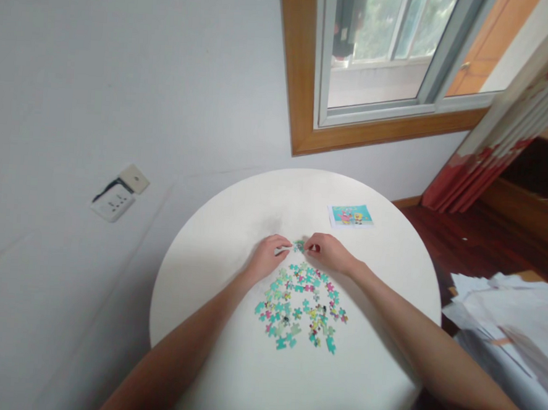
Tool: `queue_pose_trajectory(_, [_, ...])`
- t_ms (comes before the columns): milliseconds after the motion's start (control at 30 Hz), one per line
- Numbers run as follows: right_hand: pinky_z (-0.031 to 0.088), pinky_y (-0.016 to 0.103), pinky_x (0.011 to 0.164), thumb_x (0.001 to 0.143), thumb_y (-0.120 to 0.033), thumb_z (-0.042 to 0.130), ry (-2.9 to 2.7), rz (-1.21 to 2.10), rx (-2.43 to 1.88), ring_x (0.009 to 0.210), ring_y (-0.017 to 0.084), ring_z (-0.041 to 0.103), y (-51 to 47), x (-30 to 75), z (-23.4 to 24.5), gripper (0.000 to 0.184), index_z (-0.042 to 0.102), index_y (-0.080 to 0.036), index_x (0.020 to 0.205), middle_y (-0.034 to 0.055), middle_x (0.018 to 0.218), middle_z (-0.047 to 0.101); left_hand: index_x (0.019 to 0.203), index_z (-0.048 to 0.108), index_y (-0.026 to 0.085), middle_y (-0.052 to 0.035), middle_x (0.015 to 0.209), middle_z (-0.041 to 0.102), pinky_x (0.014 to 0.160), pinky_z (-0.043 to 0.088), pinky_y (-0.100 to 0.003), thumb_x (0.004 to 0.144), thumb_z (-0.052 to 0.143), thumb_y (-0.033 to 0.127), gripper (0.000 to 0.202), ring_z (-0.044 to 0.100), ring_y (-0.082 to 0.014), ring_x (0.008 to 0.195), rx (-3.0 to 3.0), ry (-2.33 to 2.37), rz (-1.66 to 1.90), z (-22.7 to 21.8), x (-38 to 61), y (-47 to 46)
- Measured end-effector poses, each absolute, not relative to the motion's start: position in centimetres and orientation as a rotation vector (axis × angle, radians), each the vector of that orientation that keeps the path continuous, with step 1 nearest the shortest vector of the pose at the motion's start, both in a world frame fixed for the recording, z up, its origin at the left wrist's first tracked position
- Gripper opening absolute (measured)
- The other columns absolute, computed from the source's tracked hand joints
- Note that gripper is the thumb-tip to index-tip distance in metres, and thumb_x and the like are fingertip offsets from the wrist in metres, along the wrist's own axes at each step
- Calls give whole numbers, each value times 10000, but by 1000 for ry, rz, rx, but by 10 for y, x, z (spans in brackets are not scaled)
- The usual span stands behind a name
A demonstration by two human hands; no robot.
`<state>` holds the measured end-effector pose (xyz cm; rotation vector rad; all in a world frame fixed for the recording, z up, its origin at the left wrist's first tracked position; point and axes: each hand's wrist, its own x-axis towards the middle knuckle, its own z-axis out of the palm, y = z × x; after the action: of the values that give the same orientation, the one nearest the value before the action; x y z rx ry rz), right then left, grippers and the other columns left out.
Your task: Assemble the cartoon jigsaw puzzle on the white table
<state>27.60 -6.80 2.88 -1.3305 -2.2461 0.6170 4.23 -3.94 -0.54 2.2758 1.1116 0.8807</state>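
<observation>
Head view. The round white tabletop [235,227] carried everything I could see of the work. A spread of loose puzzle pieces [301,305], mostly teal with some pink and yellow, lay flat near its middle, close to one another but with no joined run that I could make out. I judged the puzzle barely begun, with nearly the whole spread left to sort and fit. The left hand [267,257] and right hand [329,253] met at the far edge of the spread, wrists resting on the tabletop. Their fingers [309,243] were drawn narrow, and both sets of tips appeared closed on a small teal piece [299,246] held between the hands, just above the surface. Whether it was one piece or two being joined was too small to tell. A picture card [351,215] lay apart, beyond the right hand.
</observation>
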Motion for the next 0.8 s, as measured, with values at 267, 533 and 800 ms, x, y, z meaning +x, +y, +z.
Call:
queue_pose_trajectory(267, [392,219,662,757,-45,593,-2466,778,-1198,691,123,597,-79,290,51,220,771,-163,812,39,810,729,959,744,206,-43,998,707,839,528,-300,831,654,123,176,646,-169,902,2259,1124,886,-3,43,-41])
queue_pose_trajectory(533, [359,236,659,764,-18,567,-2796,839,-1060,752,146,612,-114,279,66,310,789,-214,855,38,852,735,958,744,214,-40,1000,713,856,536,-299,841,647,131,173,656,-169,925,2275,1123,894,-4,43,-41])
queue_pose_trajectory(800, [331,246,670,722,23,589,-2949,736,-1065,844,167,573,-126,268,63,253,716,-186,789,53,876,664,930,746,210,-40,982,715,860,543,-292,857,617,129,169,665,-163,909,2261,1132,911,-2,44,-43])
